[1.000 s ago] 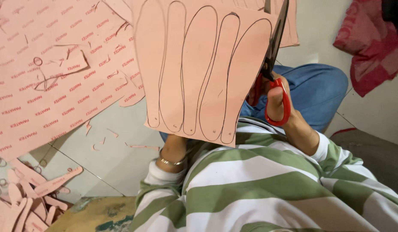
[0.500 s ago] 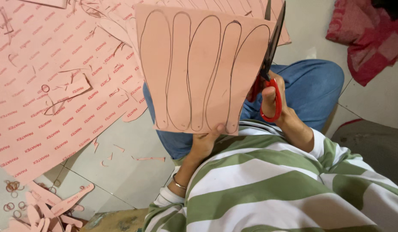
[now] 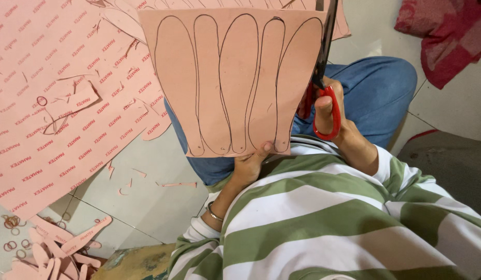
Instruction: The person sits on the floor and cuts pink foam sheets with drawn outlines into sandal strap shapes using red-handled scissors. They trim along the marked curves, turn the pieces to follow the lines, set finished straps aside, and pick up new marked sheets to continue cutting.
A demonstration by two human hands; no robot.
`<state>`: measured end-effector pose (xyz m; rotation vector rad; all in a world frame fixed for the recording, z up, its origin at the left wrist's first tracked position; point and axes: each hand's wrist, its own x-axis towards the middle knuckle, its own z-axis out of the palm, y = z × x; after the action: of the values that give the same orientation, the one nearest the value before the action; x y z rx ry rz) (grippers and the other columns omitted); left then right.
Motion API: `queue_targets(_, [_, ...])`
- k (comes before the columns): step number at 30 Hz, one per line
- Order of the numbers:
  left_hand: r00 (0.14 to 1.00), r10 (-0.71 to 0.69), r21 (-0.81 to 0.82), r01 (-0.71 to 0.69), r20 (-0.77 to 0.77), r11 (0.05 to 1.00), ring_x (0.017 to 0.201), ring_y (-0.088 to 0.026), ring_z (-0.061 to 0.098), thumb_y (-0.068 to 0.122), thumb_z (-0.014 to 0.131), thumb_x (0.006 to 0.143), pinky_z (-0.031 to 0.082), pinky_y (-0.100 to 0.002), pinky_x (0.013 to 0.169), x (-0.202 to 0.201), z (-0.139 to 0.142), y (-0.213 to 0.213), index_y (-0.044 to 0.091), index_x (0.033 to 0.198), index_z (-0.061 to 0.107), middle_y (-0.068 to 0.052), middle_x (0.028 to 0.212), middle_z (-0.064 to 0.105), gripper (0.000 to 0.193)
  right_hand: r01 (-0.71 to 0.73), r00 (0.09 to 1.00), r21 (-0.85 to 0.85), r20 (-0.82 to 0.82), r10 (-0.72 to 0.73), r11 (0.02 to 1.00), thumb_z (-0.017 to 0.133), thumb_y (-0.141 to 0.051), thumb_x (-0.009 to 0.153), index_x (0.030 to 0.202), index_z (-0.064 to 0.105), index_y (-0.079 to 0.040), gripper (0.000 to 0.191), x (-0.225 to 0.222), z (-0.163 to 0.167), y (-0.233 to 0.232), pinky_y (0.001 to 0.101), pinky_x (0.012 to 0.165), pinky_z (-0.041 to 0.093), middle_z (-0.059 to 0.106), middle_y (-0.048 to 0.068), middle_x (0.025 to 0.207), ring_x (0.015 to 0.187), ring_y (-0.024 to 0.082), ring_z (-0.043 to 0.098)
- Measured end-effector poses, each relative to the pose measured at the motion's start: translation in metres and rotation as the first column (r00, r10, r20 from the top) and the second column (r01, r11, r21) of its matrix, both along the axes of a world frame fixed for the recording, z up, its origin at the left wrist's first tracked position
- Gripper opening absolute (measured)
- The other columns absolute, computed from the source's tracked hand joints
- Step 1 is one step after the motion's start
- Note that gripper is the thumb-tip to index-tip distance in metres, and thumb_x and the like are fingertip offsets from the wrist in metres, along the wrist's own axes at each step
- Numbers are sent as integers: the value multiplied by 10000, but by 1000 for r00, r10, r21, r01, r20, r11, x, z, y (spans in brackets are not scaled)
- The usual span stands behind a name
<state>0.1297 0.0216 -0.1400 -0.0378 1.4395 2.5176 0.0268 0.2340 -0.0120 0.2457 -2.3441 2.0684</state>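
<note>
We pinch a thin, floppy-looking pink sheet (image 3: pixel 235 78) by its bottom edge with our left hand (image 3: pixel 249 165); our right hand (image 3: pixel 331 111) grips red-handled scissors (image 3: pixel 323 67) at its side.

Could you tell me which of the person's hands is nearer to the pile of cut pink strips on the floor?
Left. The left hand holds the sheet's bottom edge, closer to the strips; the right hand, in the scissors, is farther.
</note>
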Motion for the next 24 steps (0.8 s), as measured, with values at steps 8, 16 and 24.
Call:
queue_targets(8, [996, 87, 1, -87, 11, 996, 1083, -137, 662, 87, 747, 992, 529, -294, 989, -5, 0, -3, -9, 1227, 696, -62, 1197, 722, 260, 18, 992, -45, 127, -12, 999, 512, -966, 726, 836, 536, -46, 927, 2, -4, 10, 221, 514, 432, 529, 6, 698, 573, 86, 524])
queue_targets(16, [971, 223, 236, -238, 90, 942, 1063, -196, 695, -68, 711, 894, 567, -346, 954, -17, 4, -33, -48, 1304, 612, -115, 1187, 713, 422, 57, 963, -124, 270, -21, 991, 587, -919, 738, 849, 542, -18, 909, 1, -21, 23, 247, 444, 438, 523, 29, 665, 506, 109, 530])
queue_targets(24, [980, 170, 188, -186, 99, 964, 1105, -279, 702, -85, 673, 730, 589, -396, 943, -45, 48, -119, -54, 1430, 439, -176, 1233, 686, 738, 28, 943, -330, 321, 84, 944, 667, -416, 1026, 1027, 606, 22, 441, -9, -7, 31, 284, 508, 464, 603, 63, 756, 564, 149, 567])
